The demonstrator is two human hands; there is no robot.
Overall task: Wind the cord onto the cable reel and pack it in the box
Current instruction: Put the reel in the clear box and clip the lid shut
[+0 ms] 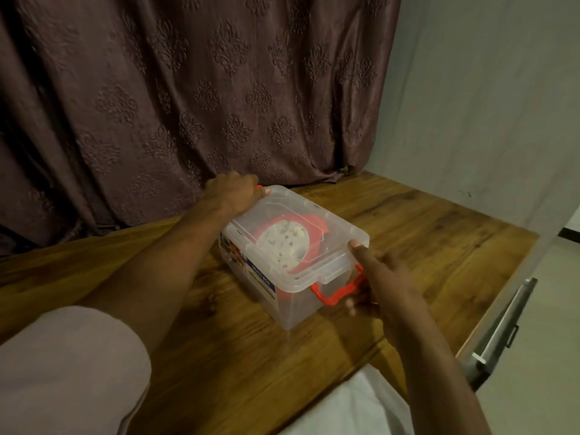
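Note:
A clear plastic box (pixel 290 306) with its lid (pixel 329 224) on stands on the wooden table (pixel 251 356). Through the lid I see the cable reel (pixel 284 238), a white perforated disc with an orange-red rim, lying flat inside. My left hand (pixel 233 189) grips the far end of the box, thumb on the lid's corner, over a red latch. My right hand (pixel 381 277) holds the near end, thumb pressing on the lid edge and fingers curled under the red latch (pixel 334 295).
A brown patterned curtain (pixel 188 98) hangs behind the table and a pale wall (pixel 486 105) stands to the right. A metal handle (pixel 502 324) sticks out past the table's right edge. White cloth (pixel 361 409) lies at the near edge.

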